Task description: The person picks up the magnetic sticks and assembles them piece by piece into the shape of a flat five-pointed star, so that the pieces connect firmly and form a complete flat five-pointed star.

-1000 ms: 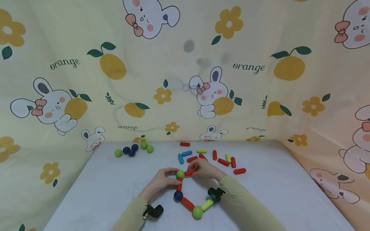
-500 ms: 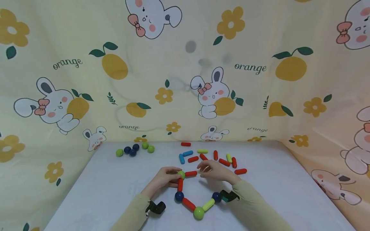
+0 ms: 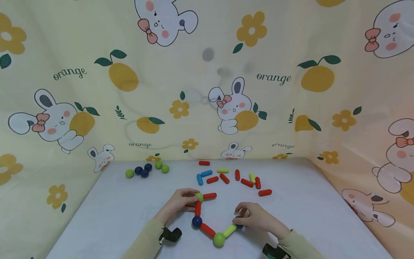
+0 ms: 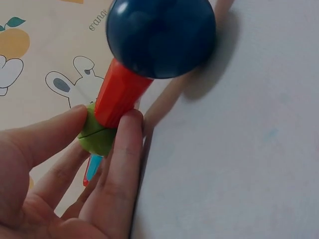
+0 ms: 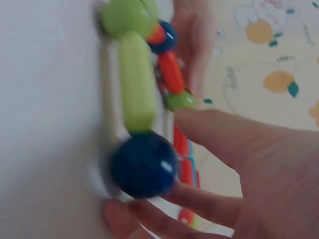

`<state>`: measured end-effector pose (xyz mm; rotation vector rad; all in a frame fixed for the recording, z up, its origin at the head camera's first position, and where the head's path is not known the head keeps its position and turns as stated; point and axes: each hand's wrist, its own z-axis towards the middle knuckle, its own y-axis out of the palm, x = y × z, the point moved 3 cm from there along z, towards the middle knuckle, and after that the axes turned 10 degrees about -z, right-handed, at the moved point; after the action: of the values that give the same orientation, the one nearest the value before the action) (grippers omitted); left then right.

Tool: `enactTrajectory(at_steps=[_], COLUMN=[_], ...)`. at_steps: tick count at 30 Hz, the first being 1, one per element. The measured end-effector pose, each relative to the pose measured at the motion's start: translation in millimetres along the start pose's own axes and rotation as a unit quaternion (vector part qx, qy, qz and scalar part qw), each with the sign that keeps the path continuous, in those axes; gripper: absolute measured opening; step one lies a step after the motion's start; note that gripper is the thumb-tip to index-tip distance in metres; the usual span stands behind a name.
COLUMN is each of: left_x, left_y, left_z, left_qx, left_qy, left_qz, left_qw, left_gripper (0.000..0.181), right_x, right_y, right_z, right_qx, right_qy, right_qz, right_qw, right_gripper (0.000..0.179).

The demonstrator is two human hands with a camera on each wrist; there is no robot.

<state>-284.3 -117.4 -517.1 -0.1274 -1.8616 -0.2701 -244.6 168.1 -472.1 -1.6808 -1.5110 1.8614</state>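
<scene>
A linked chain of balls and rods lies in an open shape on the white table. My left hand [image 3: 178, 202] pinches the upper green ball [image 4: 97, 142] between thumb and fingers. From that ball one red rod [image 3: 210, 196] juts right, and another red rod [image 4: 122, 94] runs to a dark blue ball [image 3: 197, 222]. A third red rod [image 3: 207, 230] leads to the front green ball [image 3: 219, 239], then a yellow-green rod [image 5: 137, 82] to the right-hand blue ball [image 5: 144, 167]. My right hand [image 3: 258, 218] is around this ball, fingers beside it, thumb apart; the view is blurred.
Loose green balls [image 3: 165, 168] and blue balls [image 3: 144, 173] sit at the back left of the table [image 3: 129, 201]. Several red rods [image 3: 247, 183], blue rods [image 3: 206, 173] and yellow-green rods [image 3: 222, 171] lie scattered at the back. A printed cloth [image 3: 194, 72] stands behind.
My right hand has let go of the upper red rod and moved right and toward me, to the right-hand blue ball. My left hand stays at the upper green ball.
</scene>
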Motion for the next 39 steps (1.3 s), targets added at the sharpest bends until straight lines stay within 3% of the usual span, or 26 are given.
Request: enactTrajectory(at_steps=[5,13,21,26,32,39], left_x=[2.1,7.3,5.2,2.5,2.8,10.5], left_y=[-2.4,-6.3,-4.2,0.3,10.3,20.9], left_z=[-2.1,-10.9,-24.6,-35.5,-44.9,-52.4], left_qx=[0.009,0.005,0.005,0.013,0.023,0.019], left_qy=[0.006,0.011,0.015,0.021,0.026,0.003], left_qz=[0.008,0.042,0.075,0.124,0.153,0.179], left_qw=[0.9999,0.9991,0.997,0.992,0.9876,0.9837], left_gripper=[0.045,0.042,0.036,0.033,0.042,0.048], right_x=[1,12,23,28,34,37], right_y=[9,-5,-21,-29,-31,-30], right_z=[-3.3,9.4,35.5,52.7,68.4,81.8], right_qx=[0.01,0.007,0.044,0.056,0.038,0.03], right_qy=[0.003,0.02,0.035,0.024,0.038,0.04], right_qz=[0.027,0.064,0.039,0.026,0.055,0.087], right_qw=[0.9996,0.9978,0.9977,0.9978,0.997,0.995], right_gripper=[0.028,0.02,0.023,0.026,0.029,0.028])
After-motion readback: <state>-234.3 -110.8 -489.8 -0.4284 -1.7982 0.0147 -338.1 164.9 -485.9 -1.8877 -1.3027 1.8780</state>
